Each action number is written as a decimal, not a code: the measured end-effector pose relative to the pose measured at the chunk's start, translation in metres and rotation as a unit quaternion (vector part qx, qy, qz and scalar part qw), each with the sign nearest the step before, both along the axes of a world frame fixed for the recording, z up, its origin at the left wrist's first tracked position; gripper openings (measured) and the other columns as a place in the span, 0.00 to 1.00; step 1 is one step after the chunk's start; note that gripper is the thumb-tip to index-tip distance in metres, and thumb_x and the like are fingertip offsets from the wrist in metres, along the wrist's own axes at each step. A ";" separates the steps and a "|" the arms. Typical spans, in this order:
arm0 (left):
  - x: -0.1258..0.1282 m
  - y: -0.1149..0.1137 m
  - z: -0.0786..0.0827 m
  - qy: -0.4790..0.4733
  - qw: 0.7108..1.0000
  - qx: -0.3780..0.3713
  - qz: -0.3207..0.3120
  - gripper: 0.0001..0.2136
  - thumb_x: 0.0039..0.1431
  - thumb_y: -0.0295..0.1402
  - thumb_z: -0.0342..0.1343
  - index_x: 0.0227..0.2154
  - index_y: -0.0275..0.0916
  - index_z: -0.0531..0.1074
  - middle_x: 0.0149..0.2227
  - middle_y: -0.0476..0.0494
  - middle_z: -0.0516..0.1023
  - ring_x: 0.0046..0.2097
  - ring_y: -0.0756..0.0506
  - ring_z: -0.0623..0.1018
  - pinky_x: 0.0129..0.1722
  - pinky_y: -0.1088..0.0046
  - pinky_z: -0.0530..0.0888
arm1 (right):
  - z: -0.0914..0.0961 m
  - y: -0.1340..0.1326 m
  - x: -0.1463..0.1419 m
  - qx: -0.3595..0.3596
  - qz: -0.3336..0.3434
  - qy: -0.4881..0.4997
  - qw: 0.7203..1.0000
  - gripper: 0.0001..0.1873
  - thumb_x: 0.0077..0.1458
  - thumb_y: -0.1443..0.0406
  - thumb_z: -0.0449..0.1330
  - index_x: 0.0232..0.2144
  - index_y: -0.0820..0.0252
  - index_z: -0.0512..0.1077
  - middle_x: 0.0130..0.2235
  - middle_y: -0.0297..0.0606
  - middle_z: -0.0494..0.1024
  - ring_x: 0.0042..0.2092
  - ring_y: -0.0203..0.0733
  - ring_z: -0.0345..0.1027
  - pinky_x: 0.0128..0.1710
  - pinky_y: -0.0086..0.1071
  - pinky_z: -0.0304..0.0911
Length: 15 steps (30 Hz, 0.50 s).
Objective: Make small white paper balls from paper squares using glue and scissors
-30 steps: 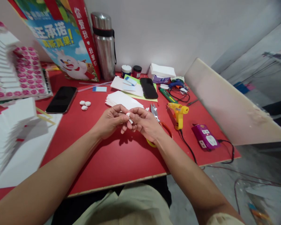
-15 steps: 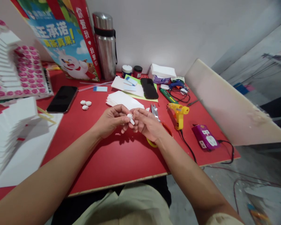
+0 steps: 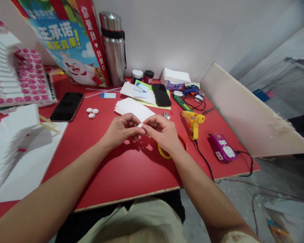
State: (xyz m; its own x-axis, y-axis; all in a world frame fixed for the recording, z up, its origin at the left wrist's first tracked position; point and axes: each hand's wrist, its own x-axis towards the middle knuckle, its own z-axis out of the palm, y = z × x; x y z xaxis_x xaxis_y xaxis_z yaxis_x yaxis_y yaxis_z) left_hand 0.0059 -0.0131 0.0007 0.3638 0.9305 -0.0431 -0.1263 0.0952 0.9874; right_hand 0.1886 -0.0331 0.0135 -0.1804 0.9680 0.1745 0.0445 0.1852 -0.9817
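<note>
Between the fingertips of both hands is a small white rolled paper piece (image 3: 140, 125), mostly covered by the thumbs. My left hand (image 3: 124, 131) pinches it from the left, and my right hand (image 3: 162, 131) pinches it from the right. Just beyond the hands lies a fanned stack of white paper (image 3: 135, 108). Scissors with a red and a yellow handle loop (image 3: 164, 153) lie partly under my right hand. Three small white paper rolls (image 3: 92, 111) rest on the red table to the left.
On the right are a yellow glue gun (image 3: 194, 123) and a purple power socket (image 3: 222, 147) with cords. A black phone (image 3: 67, 107) and a folded white paper model (image 3: 12, 141) lie left. A steel flask (image 3: 114, 50) and a printed bag (image 3: 66, 44) stand behind.
Both hands have closed in on the white paper piece, so less of it shows. My right hand has turned, with its thumb now beside the left thumb. More of the scissors' handles shows.
</note>
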 end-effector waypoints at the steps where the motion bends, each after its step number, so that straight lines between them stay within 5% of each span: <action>1: 0.000 0.000 0.000 0.004 1.000 0.002 0.003 0.17 0.45 0.35 0.75 0.32 0.36 0.73 0.21 0.48 0.79 0.20 0.49 0.76 0.21 0.76 0.73 | -0.002 0.000 -0.001 0.010 -0.002 -0.015 1.000 0.11 0.56 0.57 0.69 0.32 0.56 0.75 0.30 0.34 0.78 0.31 0.38 0.71 0.34 0.34 0.65; 9: -0.001 0.000 -0.001 -0.029 0.999 -0.014 -0.013 0.16 0.54 0.40 0.71 0.40 0.35 0.80 0.34 0.42 0.84 0.29 0.49 0.80 0.31 0.73 0.79 | 0.000 0.004 0.002 0.010 -0.039 -0.026 0.999 0.06 0.57 0.61 0.67 0.31 0.56 0.76 0.28 0.32 0.78 0.28 0.36 0.69 0.32 0.34 0.66; 15: -0.003 0.001 -0.004 -0.039 0.998 -0.031 -0.024 0.15 0.55 0.41 0.71 0.38 0.35 0.79 0.32 0.43 0.83 0.27 0.50 0.79 0.27 0.75 0.78 | 0.000 0.003 0.000 -0.004 -0.014 0.003 1.000 0.07 0.57 0.60 0.67 0.33 0.57 0.76 0.28 0.33 0.79 0.28 0.36 0.71 0.32 0.33 0.67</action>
